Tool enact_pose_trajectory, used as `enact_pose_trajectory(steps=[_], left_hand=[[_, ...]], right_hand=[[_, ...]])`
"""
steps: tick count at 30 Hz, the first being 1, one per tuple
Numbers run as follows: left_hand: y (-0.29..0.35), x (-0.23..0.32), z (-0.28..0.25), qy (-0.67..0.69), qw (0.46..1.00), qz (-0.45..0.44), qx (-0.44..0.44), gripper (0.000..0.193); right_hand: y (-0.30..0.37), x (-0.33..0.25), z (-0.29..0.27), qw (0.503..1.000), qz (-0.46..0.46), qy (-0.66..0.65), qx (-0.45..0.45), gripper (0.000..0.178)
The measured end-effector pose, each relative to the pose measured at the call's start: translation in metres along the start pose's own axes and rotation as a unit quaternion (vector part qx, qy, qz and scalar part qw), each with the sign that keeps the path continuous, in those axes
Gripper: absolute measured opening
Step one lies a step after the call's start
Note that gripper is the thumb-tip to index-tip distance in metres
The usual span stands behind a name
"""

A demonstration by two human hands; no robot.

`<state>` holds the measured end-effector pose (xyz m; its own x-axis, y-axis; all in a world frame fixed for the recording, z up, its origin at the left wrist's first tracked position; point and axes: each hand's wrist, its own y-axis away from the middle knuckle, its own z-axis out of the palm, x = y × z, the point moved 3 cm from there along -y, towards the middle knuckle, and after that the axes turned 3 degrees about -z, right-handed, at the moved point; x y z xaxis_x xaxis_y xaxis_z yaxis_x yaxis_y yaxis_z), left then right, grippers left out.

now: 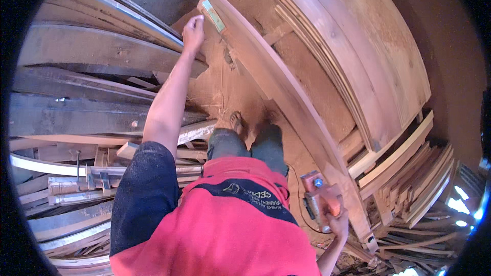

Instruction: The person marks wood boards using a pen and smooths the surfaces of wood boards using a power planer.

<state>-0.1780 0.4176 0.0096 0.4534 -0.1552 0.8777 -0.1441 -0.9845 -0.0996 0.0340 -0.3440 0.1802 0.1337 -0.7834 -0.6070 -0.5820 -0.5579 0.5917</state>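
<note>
A long curved wooden plank (286,87) stands on edge, running from the far middle to the near right. At its far end, close to a green-and-white piece (213,15), my left hand (193,32) is raised with its fingers curled; whether anything small is in them I cannot tell. My right hand (338,223) grips the handle of a dusty red power tool with a blue knob, which looks like an electric planer (321,199). The planer is beside the plank's near end, and its underside is hidden. A thin dark cord runs near the tool.
Curved boards (358,46) are stacked at the far right, with shorter curved strips (417,184) nearer. Long planks and offcuts (87,107) pile up along the left. Reddish sawdust covers the floor (215,89) around my feet. Thin scraps (424,240) lie at the near right.
</note>
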Motion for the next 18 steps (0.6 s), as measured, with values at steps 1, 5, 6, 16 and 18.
enact_pose_trajectory(steps=[1, 5, 6, 16, 18], left_hand=[[-0.025, -0.004, 0.002, -0.004, 1.000, 0.006, 0.021, 0.041], [-0.103, -0.019, 0.028, 0.068, 0.995, -0.037, 0.058, 0.046], [-0.126, -0.035, 0.033, 0.080, 0.993, -0.044, 0.070, 0.047], [-0.215, -0.080, 0.105, 0.208, 0.968, -0.064, 0.124, 0.056], [-0.223, -0.076, 0.123, 0.281, 0.953, -0.107, 0.043, 0.063]], right_hand=[[-0.011, -0.006, 0.013, 1.000, -0.011, -0.014, -0.011, 0.033], [-0.083, -0.063, 0.061, 0.993, -0.076, -0.010, -0.087, 0.046], [-0.107, -0.078, 0.074, 0.990, -0.081, 0.001, -0.116, 0.049], [-0.275, -0.248, 0.167, 0.926, -0.241, -0.064, -0.284, 0.049], [-0.291, -0.271, 0.174, 0.926, -0.234, -0.050, -0.293, 0.049]])
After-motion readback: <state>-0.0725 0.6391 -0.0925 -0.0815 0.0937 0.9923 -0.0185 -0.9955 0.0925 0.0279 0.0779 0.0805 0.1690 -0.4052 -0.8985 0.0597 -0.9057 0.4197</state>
